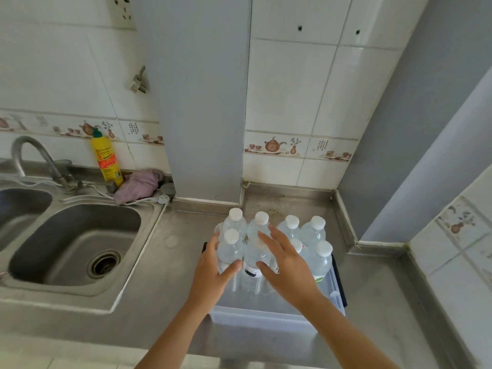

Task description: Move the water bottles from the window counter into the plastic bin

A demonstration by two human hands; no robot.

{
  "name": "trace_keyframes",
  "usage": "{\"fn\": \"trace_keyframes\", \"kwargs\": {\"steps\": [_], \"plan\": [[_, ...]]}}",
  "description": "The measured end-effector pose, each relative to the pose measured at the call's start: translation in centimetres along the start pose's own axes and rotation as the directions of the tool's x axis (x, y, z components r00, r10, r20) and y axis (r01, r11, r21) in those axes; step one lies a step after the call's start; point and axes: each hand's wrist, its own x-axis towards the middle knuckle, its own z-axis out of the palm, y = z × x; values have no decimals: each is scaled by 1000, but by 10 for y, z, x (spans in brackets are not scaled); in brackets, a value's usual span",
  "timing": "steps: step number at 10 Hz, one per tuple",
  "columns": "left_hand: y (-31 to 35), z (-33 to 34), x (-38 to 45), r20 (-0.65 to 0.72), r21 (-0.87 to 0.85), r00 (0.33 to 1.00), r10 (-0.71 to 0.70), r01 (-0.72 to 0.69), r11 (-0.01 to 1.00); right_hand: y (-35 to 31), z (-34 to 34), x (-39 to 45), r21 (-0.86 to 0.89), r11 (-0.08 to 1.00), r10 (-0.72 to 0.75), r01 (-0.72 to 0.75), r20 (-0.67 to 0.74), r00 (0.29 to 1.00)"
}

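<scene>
Several clear water bottles with white caps stand upright, packed together in a clear plastic bin (266,314) on the steel counter. My left hand (213,272) wraps around the front-left bottle (231,249), fingers behind it and thumb across its front. My right hand (286,265) hovers over the middle bottles with fingers spread, covering one bottle (257,258) whose cap is hidden. Whether the palm touches it I cannot tell. Other bottles stand at the back (291,226) and on the right (320,258).
A steel double sink (77,246) with a tap (34,158) lies to the left. A yellow detergent bottle (106,159) and a purple cloth (138,185) sit behind it. Tiled walls and a grey pillar (202,102) close off the back and right.
</scene>
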Motion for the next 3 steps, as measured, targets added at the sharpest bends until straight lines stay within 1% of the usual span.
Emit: {"fn": "trace_keyframes", "kwargs": {"steps": [1, 2, 3], "plan": [[8, 3, -11, -81, 48, 997, 14, -10, 999, 3, -22, -19, 51, 999, 6, -4, -34, 999], [24, 2, -26, -122, 108, 991, 59, -46, 993, 8, -45, -40, 28, 1000, 10, -7, -103, 995], [43, -4, -43, -208, 179, 973, 101, -64, 982, 10, -64, -52, 47, 998, 54, -47, -144, 988]]}}
